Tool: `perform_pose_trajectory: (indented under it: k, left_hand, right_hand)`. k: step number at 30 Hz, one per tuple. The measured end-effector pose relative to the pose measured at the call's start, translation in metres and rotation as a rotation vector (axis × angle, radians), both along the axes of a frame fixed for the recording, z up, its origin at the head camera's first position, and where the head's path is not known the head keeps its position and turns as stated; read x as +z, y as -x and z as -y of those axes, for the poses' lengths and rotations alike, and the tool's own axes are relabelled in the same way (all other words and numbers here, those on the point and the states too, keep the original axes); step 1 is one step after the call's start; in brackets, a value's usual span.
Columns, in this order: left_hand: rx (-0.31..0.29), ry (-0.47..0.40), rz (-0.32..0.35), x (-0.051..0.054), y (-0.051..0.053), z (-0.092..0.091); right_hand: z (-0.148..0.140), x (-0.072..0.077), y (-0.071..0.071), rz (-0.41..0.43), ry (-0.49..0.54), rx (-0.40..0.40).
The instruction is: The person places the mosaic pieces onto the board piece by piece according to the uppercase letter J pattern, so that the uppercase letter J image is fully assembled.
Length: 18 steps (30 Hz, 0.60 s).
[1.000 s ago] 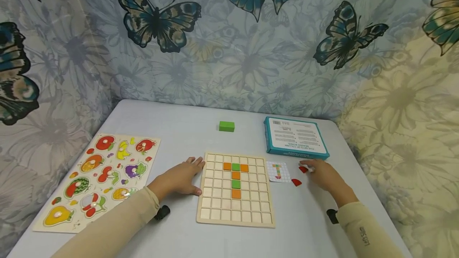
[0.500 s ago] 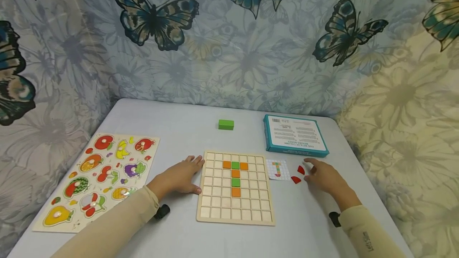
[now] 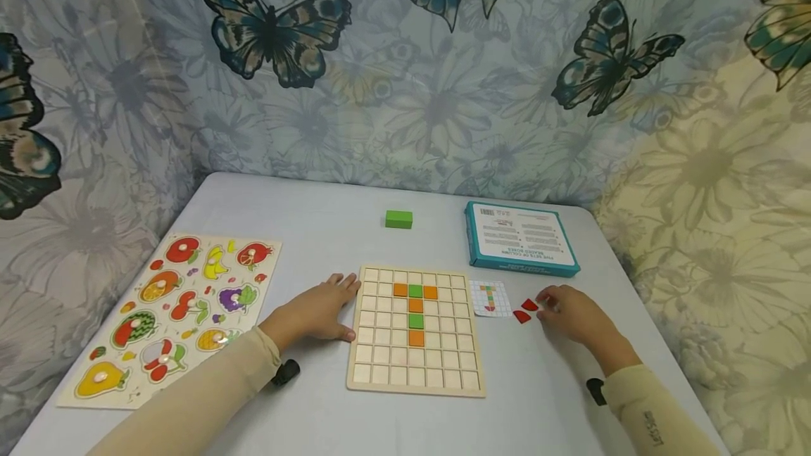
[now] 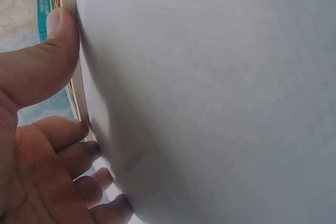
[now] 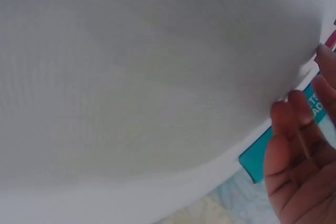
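A square wooden grid board (image 3: 386, 357) lies flat, with several orange and green square tiles set in a T-like column. My left hand (image 3: 319, 308) rests on the table at its left edge; in the left wrist view, the thumb (image 4: 65, 45) touches the board's side. To the right lies a small pattern card (image 3: 500, 294) showing a coloured figure on a grid. Beyond it are two red wedge-shaped tiles (image 3: 522, 317). My right hand (image 3: 573, 315) is beside them, its loosely bent fingertips at the upper tile's right end. No tile is lifted.
A teal box (image 3: 522, 239) lies behind the card. A green block (image 3: 398, 219) stands behind the board. At left is a fruit puzzle board (image 3: 209, 287), partly covered by my left sleeve. A butterfly-patterned wall covering (image 3: 437, 111) borders the white table.
My right hand has drawn slightly back from above the red tiles. The upper red tile has turned and now lies closer along the lower one. My left hand stays in place.
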<state>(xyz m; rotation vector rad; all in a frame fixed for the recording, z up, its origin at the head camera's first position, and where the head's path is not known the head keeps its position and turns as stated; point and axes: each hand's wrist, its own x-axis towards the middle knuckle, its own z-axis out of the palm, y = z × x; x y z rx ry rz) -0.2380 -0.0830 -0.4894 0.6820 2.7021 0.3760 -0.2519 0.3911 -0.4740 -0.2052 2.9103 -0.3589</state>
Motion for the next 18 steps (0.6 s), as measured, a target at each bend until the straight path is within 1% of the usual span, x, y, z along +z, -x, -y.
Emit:
perform_pose_trajectory:
  k: [3,6,10,14,16,18]
  left_hand:
    - [0.001,0.002,0.003,0.0004,0.0005,-0.0007]
    - [0.004,0.000,0.003,0.0011,0.0002,-0.0004]
    - [0.001,-0.003,0.005,0.0028,-0.0004,-0.0002]
    - [-0.005,-0.005,0.005,0.0036,-0.0007,-0.0001]
    - [-0.008,-0.006,0.003,0.0027,-0.0004,0.0000]
    - [-0.007,-0.004,0.001,0.0026,-0.0007,0.0001]
  right_hand:
    - [-0.0006,-0.0019,-0.0011,-0.017,0.019,0.019]
    - [0.0017,-0.0032,0.0009,-0.019,0.025,0.040]
    - [0.0041,-0.0041,0.0033,-0.027,0.019,0.060]
    - [0.0032,-0.0049,0.0047,-0.056,0.005,0.095]
    - [0.0029,-0.0049,0.0047,-0.057,0.013,0.093]
    - [0.0033,-0.0044,0.0045,-0.048,0.037,0.068]
